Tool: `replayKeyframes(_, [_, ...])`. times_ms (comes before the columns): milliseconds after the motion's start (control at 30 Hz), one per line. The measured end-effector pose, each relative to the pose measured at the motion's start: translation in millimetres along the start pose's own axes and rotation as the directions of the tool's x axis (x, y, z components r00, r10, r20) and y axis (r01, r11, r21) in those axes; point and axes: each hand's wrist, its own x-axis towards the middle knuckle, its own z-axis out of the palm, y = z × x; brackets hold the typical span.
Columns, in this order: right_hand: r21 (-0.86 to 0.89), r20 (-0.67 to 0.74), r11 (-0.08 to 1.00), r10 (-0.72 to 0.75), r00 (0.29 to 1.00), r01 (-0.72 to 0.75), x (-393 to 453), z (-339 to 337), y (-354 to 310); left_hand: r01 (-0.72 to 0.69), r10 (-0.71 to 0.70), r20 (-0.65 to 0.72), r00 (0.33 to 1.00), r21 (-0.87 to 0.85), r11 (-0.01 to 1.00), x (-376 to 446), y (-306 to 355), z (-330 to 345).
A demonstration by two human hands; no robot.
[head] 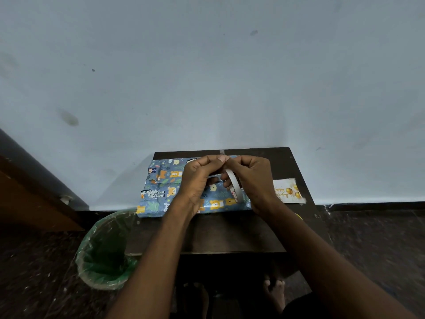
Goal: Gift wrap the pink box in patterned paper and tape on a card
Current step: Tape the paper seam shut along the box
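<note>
Blue animal-print paper (161, 192) already covers the box at table centre. Right hand (251, 180) grips a white tape roll (233, 184); left hand (199, 178) pinches its free end. White birthday card (288, 191) waits at three o'clock, untaped.

Two hands, left (195, 180) and right (250, 180), hold a tape roll (233, 183) over a wrapped box (161, 189) on a bench (230, 233); a card (289, 191) lies at three o'clock.

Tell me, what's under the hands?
Under the left hand and right hand, which hold a tape roll, lies the parcel in animal-print paper. The paper covers whatever is inside.
</note>
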Motion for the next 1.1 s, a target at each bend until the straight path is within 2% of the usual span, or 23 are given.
replayKeyframes(200, [-0.079, -0.007, 0.997, -0.011, 1.000, 0.011, 2, 1, 4, 0.016, -0.025, -0.099, 0.995, -0.094, 0.995, 2, -3, 6])
replayKeyframes(367, [-0.107, 0.012, 0.991, 0.083, 0.996, -0.081, 4, 2, 6, -0.046, 0.040, -0.147, 0.988, -0.041, 0.998, 3, -5, 6])
replayKeyframes(500, [-0.127, 0.041, 0.981, 0.155, 0.987, -0.148, 3, -1, 3, -0.117, 0.125, -0.122, 0.985, 0.066, 0.991, 4, -7, 3])
replayKeyframes(600, [-0.311, 0.000, 0.949, 0.060, 0.998, -0.057, 4, -8, 2, -0.130, 0.142, -0.104, 0.984, 0.115, 0.985, 8, -8, 5])
replayKeyframes(700, [-0.548, -0.027, 0.836, -0.049, 0.998, 0.026, 14, -31, 2, -0.152, 0.162, -0.054, 0.985, 0.167, 0.974, 5, -8, 12])
replayKeyframes(767, [-0.639, -0.029, 0.769, -0.040, 0.999, 0.012, 19, -52, -3, -0.179, 0.189, -0.025, 0.982, 0.211, 0.961, 4, -7, 17])
replayKeyframes(967, [-0.618, -0.072, 0.782, 0.044, 0.996, -0.079, 6, -105, -16, -0.212, 0.217, 0.004, 0.976, 0.232, 0.949, -4, -3, 36])
replayKeyframes(1100, [-0.521, 0.112, 0.853, 0.070, 0.991, -0.002, -9, -95, -12, -0.240, 0.238, 0.039, 0.971, 0.248, 0.939, -12, -4, 47])
